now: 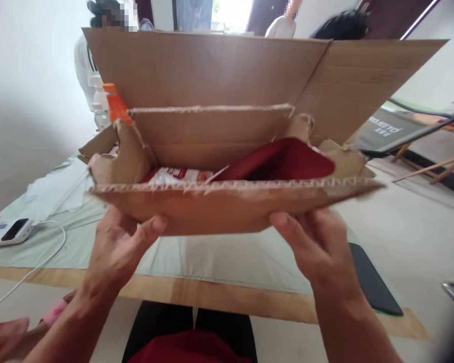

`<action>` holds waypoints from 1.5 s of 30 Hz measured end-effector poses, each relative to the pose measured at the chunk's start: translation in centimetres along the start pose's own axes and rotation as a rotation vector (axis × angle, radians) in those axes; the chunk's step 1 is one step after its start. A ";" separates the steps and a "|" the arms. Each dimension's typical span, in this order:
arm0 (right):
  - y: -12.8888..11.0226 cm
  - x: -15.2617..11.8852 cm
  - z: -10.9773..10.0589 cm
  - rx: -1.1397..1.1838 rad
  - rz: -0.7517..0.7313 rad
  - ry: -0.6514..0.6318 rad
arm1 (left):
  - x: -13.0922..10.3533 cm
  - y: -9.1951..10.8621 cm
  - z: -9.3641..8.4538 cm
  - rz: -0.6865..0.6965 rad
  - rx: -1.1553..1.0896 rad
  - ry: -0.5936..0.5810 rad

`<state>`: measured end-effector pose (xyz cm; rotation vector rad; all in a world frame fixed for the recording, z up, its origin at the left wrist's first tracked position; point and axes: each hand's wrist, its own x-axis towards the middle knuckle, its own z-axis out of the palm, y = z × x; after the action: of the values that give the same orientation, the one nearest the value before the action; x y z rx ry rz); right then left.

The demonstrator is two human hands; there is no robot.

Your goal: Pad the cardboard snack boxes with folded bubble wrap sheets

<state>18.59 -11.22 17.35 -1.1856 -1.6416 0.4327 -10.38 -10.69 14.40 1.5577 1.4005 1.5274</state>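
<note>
A brown cardboard box (pixel 212 209) with its lid raised is held between my two hands above the table. My left hand (pixel 123 234) grips its near left side, thumb on the front wall and fingers hidden beneath. On the right, my right hand (pixel 314 239) clasps the box the same way. Inside lie a dark red cloth-like or bag-like item (pixel 280 159) and a printed red-and-white packet (pixel 181 175). Their lower parts are hidden behind the front wall.
A white device with a dark display (pixel 13 231) and a cable sits on the table at left. An orange bottle (pixel 116 103) stands behind the box. A dark flat pad (pixel 374 277) lies at the right edge. Another person's hand (pixel 7 330) shows at lower left; people are behind.
</note>
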 end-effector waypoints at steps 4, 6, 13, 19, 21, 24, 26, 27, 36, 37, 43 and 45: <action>2.5 3.2 1.2 0.278 0.006 0.045 | 1.8 0.1 2.9 0.047 -0.173 -0.040; 4.6 2.7 1.6 0.300 0.066 0.014 | 0.2 -1.1 3.9 -0.010 -0.100 -0.041; 9.9 2.3 8.1 0.349 0.198 -0.296 | -7.6 -7.6 3.7 -0.167 0.046 0.041; 12.1 4.0 14.1 0.326 0.125 -0.143 | -7.7 -8.6 4.7 -0.208 -0.041 0.143; 12.4 4.5 15.5 0.285 0.101 -0.098 | -7.5 -8.6 5.1 -0.178 -0.069 0.184; 12.5 5.0 17.2 0.206 0.081 -0.054 | -7.7 -8.8 5.4 -0.154 -0.094 0.187; 12.4 5.3 18.0 0.157 0.074 -0.038 | -8.1 -9.0 5.6 -0.170 -0.106 0.182; 12.4 5.4 18.4 0.138 0.070 -0.034 | -8.3 -9.1 5.8 -0.175 -0.111 0.179; 11.8 5.2 20.5 0.121 -0.057 0.019 | -9.2 -8.9 7.5 -0.119 -0.085 0.166; 11.7 5.2 20.6 0.126 -0.066 0.021 | -9.2 -8.8 7.6 -0.115 -0.076 0.173; 10.6 5.0 20.3 0.145 -0.127 0.004 | -9.6 -9.1 8.1 -0.106 -0.037 0.176; 10.2 4.9 20.3 0.150 -0.158 -0.001 | -9.7 -9.3 8.1 -0.113 -0.029 0.165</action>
<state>5.87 2.77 3.89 -0.9374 -1.6598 0.4475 -3.73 -14.42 0.70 1.3375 1.5224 1.6304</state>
